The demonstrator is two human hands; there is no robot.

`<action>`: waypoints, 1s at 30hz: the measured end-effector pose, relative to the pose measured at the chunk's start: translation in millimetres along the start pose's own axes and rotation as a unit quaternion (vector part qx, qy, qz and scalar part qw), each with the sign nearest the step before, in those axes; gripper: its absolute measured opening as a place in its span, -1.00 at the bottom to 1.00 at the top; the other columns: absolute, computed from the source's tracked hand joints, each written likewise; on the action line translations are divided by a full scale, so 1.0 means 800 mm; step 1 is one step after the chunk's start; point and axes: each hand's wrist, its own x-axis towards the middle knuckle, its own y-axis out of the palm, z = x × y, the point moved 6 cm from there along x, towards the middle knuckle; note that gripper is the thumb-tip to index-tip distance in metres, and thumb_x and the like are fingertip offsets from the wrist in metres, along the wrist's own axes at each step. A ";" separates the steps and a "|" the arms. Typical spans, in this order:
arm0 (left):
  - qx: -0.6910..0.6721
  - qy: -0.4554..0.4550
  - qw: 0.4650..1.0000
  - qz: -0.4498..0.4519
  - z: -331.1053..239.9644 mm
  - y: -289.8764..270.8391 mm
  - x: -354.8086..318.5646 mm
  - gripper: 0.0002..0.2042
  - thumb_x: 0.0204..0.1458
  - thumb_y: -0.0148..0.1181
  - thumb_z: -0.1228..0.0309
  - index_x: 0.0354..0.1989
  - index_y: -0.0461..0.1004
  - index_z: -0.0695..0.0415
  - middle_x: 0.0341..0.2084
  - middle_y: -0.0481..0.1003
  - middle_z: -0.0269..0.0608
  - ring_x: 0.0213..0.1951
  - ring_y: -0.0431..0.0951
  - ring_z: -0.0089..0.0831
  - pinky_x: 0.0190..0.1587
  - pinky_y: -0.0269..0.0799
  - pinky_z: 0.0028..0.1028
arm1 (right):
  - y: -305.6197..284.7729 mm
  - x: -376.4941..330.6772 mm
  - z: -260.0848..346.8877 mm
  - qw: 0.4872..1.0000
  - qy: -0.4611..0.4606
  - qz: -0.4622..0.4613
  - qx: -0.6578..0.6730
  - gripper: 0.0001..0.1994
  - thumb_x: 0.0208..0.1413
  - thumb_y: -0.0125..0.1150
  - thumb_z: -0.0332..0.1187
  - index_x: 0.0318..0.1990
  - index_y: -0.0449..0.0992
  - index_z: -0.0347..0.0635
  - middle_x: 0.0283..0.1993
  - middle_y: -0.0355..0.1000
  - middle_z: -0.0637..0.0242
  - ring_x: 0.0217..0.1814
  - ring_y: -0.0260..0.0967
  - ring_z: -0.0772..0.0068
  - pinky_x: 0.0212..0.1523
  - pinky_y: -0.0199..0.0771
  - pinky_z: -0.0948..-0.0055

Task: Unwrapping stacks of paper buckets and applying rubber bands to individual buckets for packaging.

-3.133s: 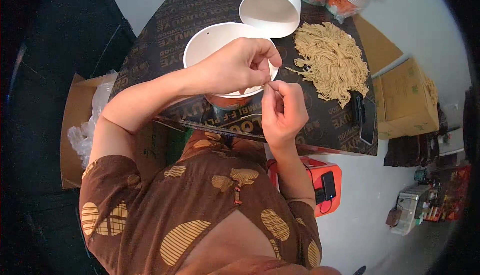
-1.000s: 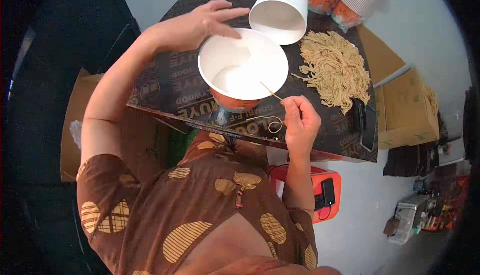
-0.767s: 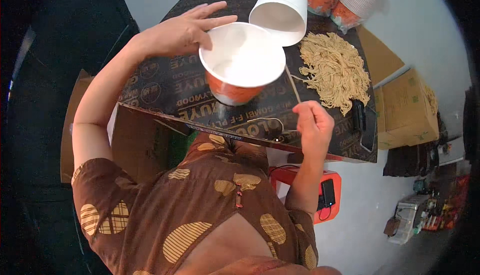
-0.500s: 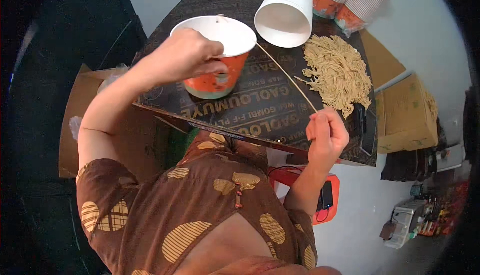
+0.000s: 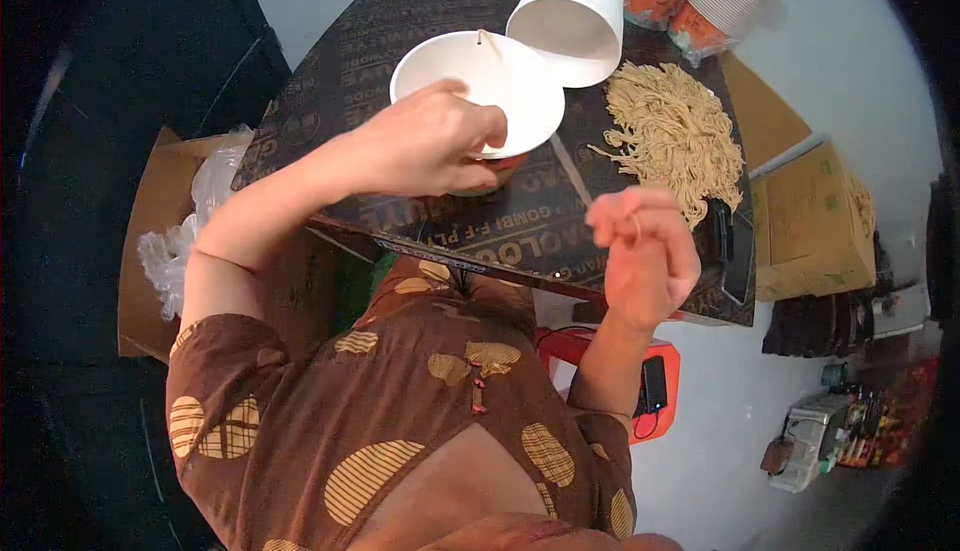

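Observation:
A paper bucket (image 5: pixel 530 101), white inside with an orange outer wall, is tipped a little on the dark table. My left hand (image 5: pixel 435 141) reaches over its near rim, fingers curled inside and thumb outside, pinching the wall. A short cord end (image 5: pixel 490 44) pokes through a small hole at the far rim. From the bucket's right side a tan cord (image 5: pixel 572 171), blurred, runs toward my right hand (image 5: pixel 645 256). That hand is raised above the table's front edge, its fingers closed on the cord, a bit of which loops at the fingertips.
Behind lies another white bucket (image 5: pixel 570 26) on its side. A heap of tan cords (image 5: pixel 675 141) sits at the right, with a black tool (image 5: pixel 730 251) beside it. Wrapped bucket stacks (image 5: pixel 735 1) stand at the back. Cardboard boxes (image 5: pixel 815 221) flank the table (image 5: pixel 390 21).
The bucket has shifted right with my left hand and tips more. The right hand has risen slightly, and less cord shows between it and the bucket.

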 end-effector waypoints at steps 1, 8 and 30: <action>0.036 0.053 0.998 -0.023 -0.007 -0.009 -0.005 -0.78 -0.13 0.36 0.40 -0.34 0.48 0.20 -0.54 0.54 -0.05 -0.40 0.59 -0.07 -0.03 0.37 -0.09 | -0.005 -0.001 -0.001 0.996 0.027 -0.043 -0.075 -0.87 0.25 0.02 -0.50 -0.34 0.46 -0.34 -0.25 0.44 0.15 -0.29 0.40 0.44 -0.21 0.41 0.42; 0.014 -0.020 0.999 0.037 0.025 -0.010 -0.024 -0.89 -0.06 0.24 0.54 -0.33 0.49 0.19 -0.49 0.51 -0.14 -0.27 0.59 -0.18 0.18 0.26 -0.04 | 0.003 -0.013 -0.022 0.959 0.060 -0.097 -0.261 -0.84 0.12 0.16 -0.67 -0.15 0.51 -0.36 -0.30 0.47 0.33 -0.38 0.32 0.72 -0.39 0.25 0.75; 0.116 0.107 0.969 -0.189 -0.075 0.033 -0.038 -0.82 -0.26 0.34 0.42 -0.44 0.53 0.15 -0.41 0.34 -0.30 -0.23 0.34 -0.28 -0.11 0.16 -0.22 | 0.017 -0.035 -0.047 0.975 0.064 -0.098 -0.190 -0.85 0.03 0.23 -0.67 -0.25 0.52 -0.26 -0.33 0.42 0.38 -0.37 0.28 0.60 -0.35 0.26 0.64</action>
